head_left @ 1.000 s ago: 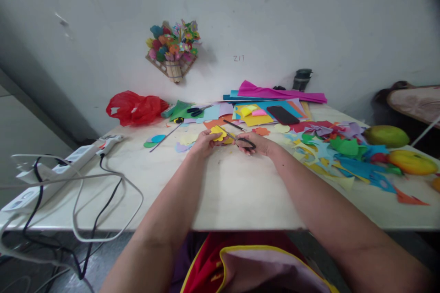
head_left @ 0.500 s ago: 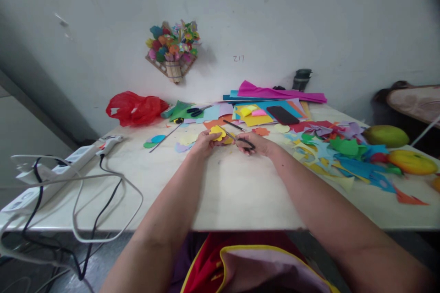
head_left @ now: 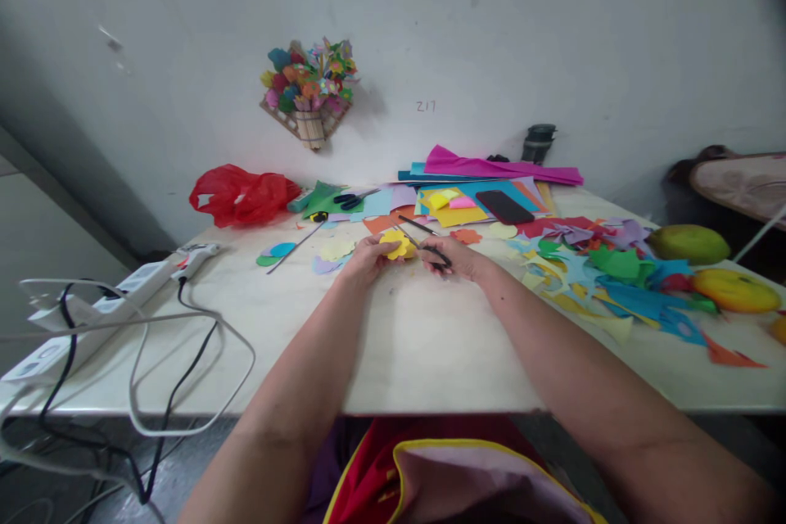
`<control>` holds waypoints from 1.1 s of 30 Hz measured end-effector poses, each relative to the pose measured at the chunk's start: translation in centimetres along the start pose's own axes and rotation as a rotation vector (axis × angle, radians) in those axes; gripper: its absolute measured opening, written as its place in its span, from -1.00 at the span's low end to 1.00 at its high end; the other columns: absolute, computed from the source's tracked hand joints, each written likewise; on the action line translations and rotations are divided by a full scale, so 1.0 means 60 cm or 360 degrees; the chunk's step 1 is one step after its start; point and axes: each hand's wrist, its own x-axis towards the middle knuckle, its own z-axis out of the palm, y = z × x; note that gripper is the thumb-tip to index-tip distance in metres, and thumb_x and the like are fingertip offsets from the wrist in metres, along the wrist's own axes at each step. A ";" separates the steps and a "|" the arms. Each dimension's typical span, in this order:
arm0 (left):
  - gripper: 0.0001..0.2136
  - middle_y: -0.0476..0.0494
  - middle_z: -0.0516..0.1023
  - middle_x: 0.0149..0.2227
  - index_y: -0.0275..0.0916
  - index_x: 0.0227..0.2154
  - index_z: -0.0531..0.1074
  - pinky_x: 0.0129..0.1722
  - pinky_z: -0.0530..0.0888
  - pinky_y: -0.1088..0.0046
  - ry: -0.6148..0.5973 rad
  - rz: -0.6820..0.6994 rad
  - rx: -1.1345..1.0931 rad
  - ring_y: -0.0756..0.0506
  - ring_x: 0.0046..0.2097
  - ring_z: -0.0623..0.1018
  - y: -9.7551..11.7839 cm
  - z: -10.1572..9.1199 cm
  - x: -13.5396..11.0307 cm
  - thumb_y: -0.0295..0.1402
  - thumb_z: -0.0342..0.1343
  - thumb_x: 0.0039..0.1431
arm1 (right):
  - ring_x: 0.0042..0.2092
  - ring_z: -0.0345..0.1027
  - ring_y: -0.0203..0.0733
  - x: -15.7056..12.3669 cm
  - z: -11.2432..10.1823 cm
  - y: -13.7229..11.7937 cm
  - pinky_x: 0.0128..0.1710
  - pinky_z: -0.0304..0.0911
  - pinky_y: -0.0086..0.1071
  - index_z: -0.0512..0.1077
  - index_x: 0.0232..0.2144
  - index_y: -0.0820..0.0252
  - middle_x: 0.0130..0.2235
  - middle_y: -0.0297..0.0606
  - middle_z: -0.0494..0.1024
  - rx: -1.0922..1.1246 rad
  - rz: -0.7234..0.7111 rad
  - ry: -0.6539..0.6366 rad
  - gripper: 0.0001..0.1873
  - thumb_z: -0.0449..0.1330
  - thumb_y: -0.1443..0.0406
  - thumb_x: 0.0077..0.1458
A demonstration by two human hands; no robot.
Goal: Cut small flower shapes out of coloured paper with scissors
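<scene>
My left hand (head_left: 369, 255) pinches a yellow paper flower (head_left: 399, 243) with scalloped edges, its thumb lying over the left side. Dark-handled scissors (head_left: 437, 257) are gripped in my right hand (head_left: 458, 255), the blades pointing up and left beside the flower's right edge. Whether the blades touch the paper I cannot tell. Just beyond the flower lies a dark pen (head_left: 417, 224) near an orange paper piece (head_left: 381, 223). Another orange flower shape (head_left: 465, 237) rests behind my right hand.
Coloured paper scraps (head_left: 614, 270) and fruit (head_left: 737, 289) cover the right side. Paper sheets, a phone (head_left: 504, 206) and a second pair of scissors (head_left: 350, 201) lie at the back. A power strip (head_left: 92, 327) with loose cables stands left, a red plastic bag (head_left: 242, 194) behind it.
The yellow flower has shifted slightly right and turned flatter to the camera in my left hand. The scissors in my right hand have tilted more upright beside it.
</scene>
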 end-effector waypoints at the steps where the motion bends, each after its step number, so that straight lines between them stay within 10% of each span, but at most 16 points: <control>1: -0.85 -0.23 0.61 -0.41 -0.41 -0.43 0.51 -0.50 0.55 0.51 -0.0002 0.0000 0.0009 -0.03 -0.50 0.57 0.000 0.001 0.000 -0.55 0.33 -0.13 | -0.70 0.15 -0.44 -0.002 0.001 -0.002 -0.80 -0.14 -0.56 0.31 -0.53 0.21 -0.66 -0.42 0.37 0.0002 0.0010 0.0010 -0.75 0.23 0.19 0.03; 33: -0.76 -0.17 0.56 -0.54 -0.36 -0.55 0.47 -0.53 0.40 0.47 0.0364 0.0237 -0.0083 -0.04 -0.53 0.50 -0.011 0.040 0.001 -0.36 0.40 -0.27 | -0.66 0.28 -0.40 0.018 0.013 0.024 -0.84 -0.09 -0.57 0.36 -0.44 0.20 -0.58 -0.38 0.44 0.0148 -0.0083 0.0044 -0.72 0.25 0.11 0.10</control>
